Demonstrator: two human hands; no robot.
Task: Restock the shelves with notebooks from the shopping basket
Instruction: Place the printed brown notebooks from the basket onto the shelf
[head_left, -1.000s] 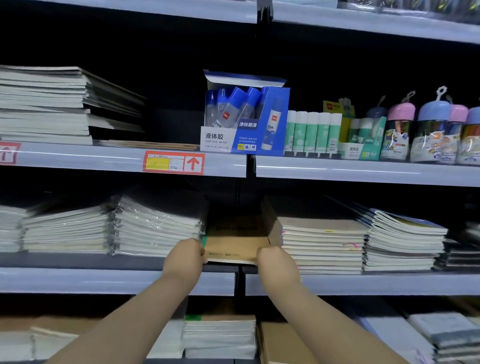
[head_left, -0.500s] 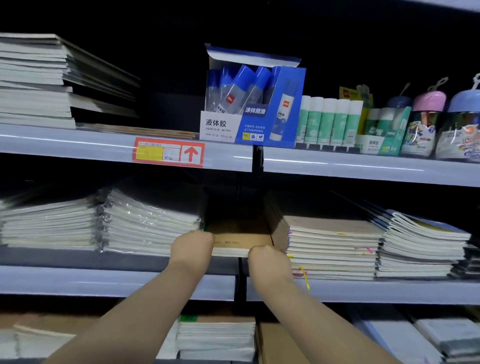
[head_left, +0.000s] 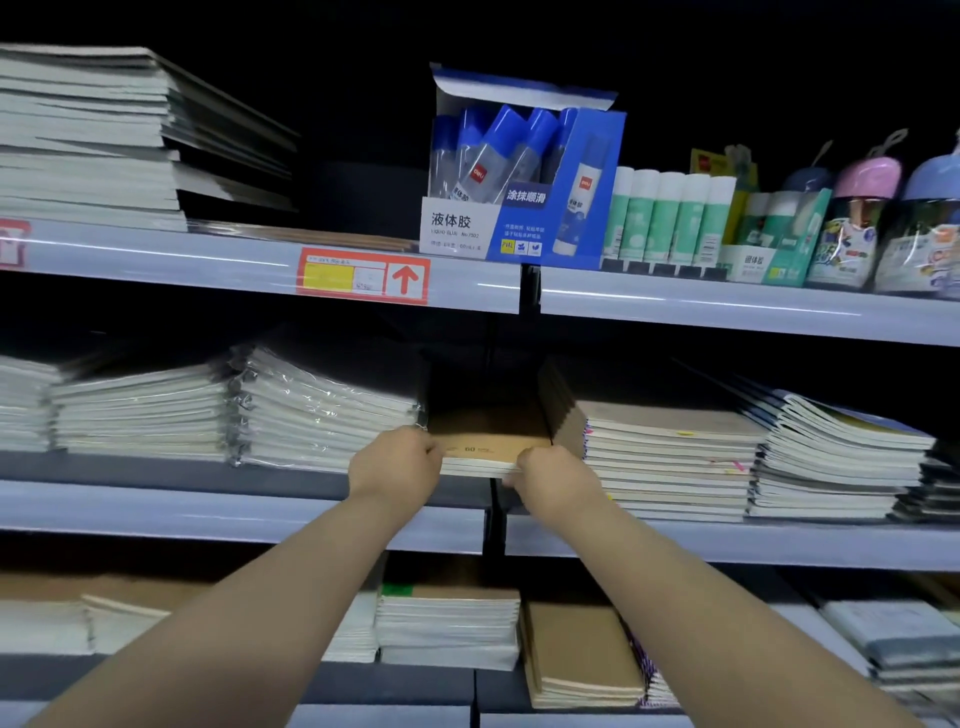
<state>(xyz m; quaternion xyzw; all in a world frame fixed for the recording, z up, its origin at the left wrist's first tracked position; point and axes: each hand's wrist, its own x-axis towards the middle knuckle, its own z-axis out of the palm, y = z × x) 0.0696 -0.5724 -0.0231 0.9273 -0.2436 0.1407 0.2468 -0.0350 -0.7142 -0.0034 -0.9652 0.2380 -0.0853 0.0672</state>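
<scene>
Since the earlier frame the brown notebooks (head_left: 485, 448) had slid farther into the gap on the middle shelf (head_left: 208, 512), between the wrapped stack (head_left: 322, 410) on the left and the taller stack (head_left: 660, 457) on the right. On the head view, my left hand (head_left: 397, 460) and right hand (head_left: 553, 480) each pinched a near corner, fingers curled. I judged the placing step nearly done. Next it called for a last push flush, then letting go.

Matt kraft-paper notebooks (head_left: 485, 447); glossy plastic-wrapped stack (head_left: 322, 410).
</scene>
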